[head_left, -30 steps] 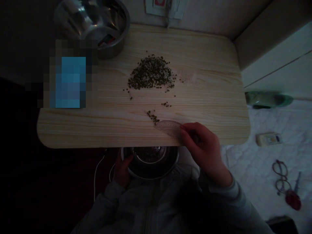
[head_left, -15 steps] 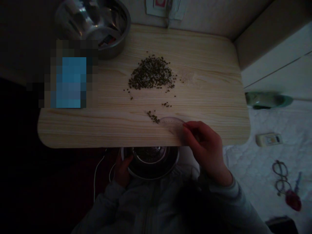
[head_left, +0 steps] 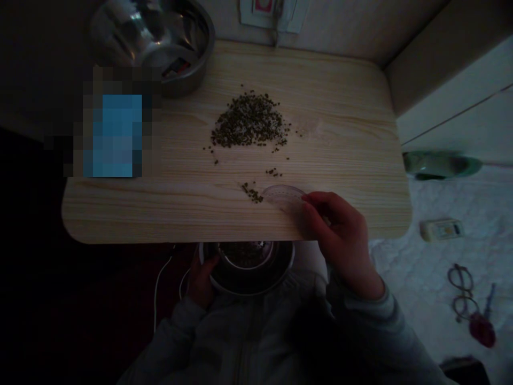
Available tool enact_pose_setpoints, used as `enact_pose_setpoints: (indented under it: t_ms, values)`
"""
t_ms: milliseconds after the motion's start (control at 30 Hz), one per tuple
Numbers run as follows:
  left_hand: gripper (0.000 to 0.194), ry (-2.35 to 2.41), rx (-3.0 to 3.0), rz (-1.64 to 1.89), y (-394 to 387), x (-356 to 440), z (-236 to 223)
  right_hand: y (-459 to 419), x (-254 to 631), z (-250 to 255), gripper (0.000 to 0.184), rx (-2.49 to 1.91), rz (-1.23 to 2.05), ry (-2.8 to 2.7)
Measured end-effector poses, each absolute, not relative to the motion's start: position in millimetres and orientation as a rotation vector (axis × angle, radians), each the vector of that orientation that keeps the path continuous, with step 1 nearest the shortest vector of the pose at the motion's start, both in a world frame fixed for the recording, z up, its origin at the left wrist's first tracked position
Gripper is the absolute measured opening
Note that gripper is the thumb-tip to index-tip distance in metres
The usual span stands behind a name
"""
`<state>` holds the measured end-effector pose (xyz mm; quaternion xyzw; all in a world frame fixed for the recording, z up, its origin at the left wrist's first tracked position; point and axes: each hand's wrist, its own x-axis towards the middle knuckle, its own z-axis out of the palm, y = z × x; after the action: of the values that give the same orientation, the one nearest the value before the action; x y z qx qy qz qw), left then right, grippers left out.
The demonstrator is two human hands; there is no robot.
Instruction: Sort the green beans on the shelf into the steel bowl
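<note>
Dim home bedroom, quilted white bedding (head_left: 404,310) beside a wood-grain table (head_left: 344,155), wall plate (head_left: 247,15) behind

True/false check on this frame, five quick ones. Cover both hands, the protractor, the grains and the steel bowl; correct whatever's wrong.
1. The right hand holds a clear protractor. True.
2. The small cluster of grains lies to the right of the protractor. False: it lies just to its left.
3. The left hand grips a round container below the front edge of the tabletop. True.
4. The large pile of grains is on the tabletop. True.
5. The steel bowl stands at the back right of the tabletop. False: the steel bowl is at the back left.
</note>
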<state>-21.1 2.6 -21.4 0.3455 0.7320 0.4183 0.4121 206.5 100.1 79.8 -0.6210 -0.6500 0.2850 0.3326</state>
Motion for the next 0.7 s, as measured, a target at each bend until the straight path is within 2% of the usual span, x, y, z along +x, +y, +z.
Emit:
enact_pose_setpoints:
  t_ms: [200,433,700]
  values:
    - [0.028,1.788,0.751,1.07,13,-12,-10,99,206,82,0.01,-1.607,0.76,-1.728]
    - [0.018,1.847,0.806,1.039,3,-20,-22,98,207,84,0.009,-1.58,0.792,-1.777]
    - [0.019,1.839,0.779,1.013,7,-17,-18,97,208,84,0.008,-1.535,0.788,-1.815]
